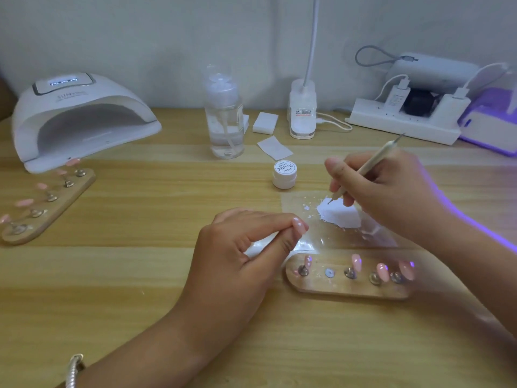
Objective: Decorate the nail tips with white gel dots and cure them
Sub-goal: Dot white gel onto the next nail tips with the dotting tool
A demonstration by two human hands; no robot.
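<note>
Left hand (246, 247) sits mid-surface, toward the near edge. Its thumb and index fingers (265, 219) pinch one pink nail tip (298, 226), which has a few white dots on it.

Right hand (391, 191) is just beyond it, toward the right edge, holding the dotting tool (372, 163) pen-style with the fingers curled round it. The tool's lower point touches the white gel (340, 215) smeared on a clear sheet (296, 203) lying flat mid-surface.

Wooden holder (349, 289) lies between the sheet and the near edge. I count four pink tips on its posts, plus one bare post (330, 273), second from the left.

Gel jar (284, 174), lid on, stands just beyond the sheet. Pump bottle (223, 116) is further back, and white wipes (265, 122) lie beside it near the far edge.

Second holder (47, 208) lies near the left edge with five pink tips, angled toward the cure lamp (81, 119) in the far-left corner. The lamp's display is lit, and I can't see anything inside it.

Power strip (405, 121) with plugs in it sits in the far-right corner. There's a purple glow at the right edge.
</note>
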